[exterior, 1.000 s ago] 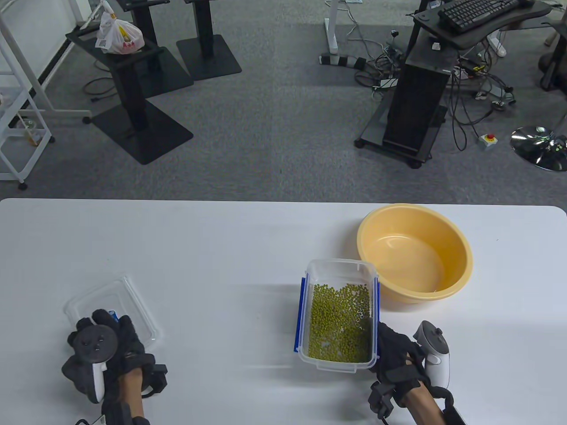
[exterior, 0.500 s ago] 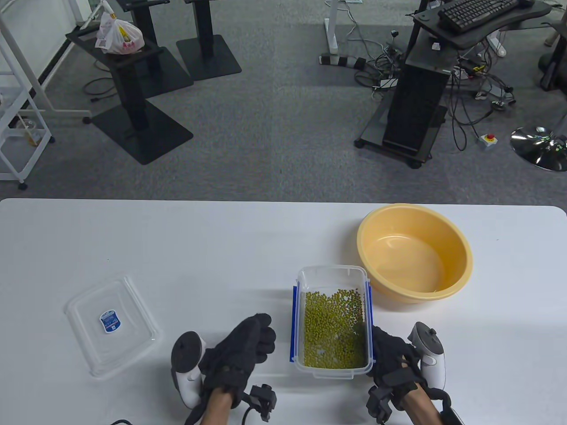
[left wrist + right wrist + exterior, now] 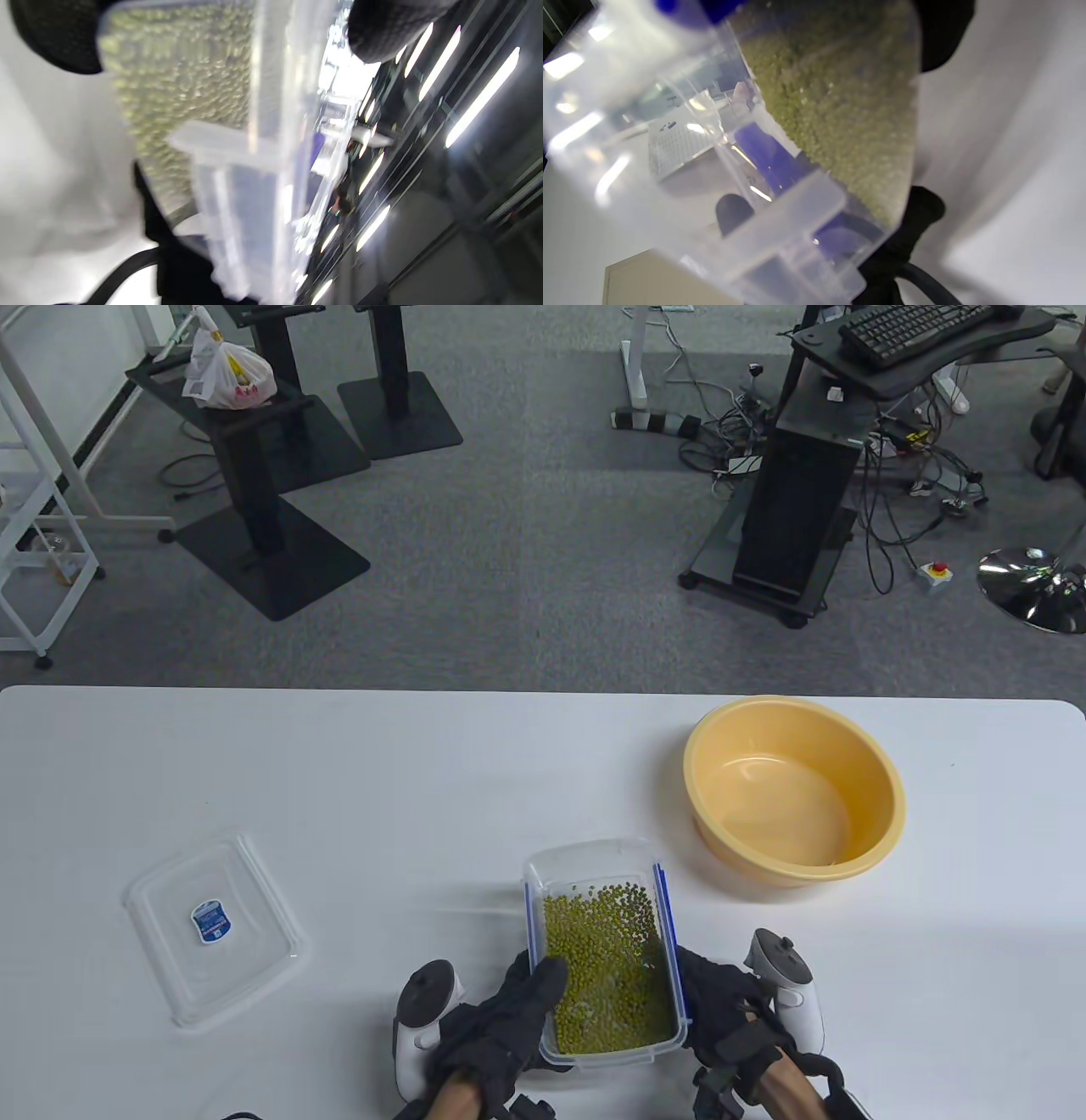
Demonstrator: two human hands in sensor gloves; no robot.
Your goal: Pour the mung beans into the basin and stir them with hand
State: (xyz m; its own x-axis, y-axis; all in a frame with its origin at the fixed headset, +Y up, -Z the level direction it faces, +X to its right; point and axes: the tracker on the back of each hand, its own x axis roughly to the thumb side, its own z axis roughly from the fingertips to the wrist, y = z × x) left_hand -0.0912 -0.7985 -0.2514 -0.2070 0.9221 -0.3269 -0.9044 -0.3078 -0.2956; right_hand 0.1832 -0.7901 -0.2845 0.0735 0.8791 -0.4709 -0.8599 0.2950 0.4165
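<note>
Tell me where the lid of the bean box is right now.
In the table view the clear lid lies flat on the white table at the left, apart from both hands and well left of the bean box.

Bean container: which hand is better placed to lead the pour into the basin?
Right hand. It grips the bean container on the side nearer the yellow basin; the left hand holds the far side.

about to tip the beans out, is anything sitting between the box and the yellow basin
Nothing visible. The box of beans, gripped by the left hand and right hand, has only bare table between it and the empty basin. The lid lies off to the left.
</note>
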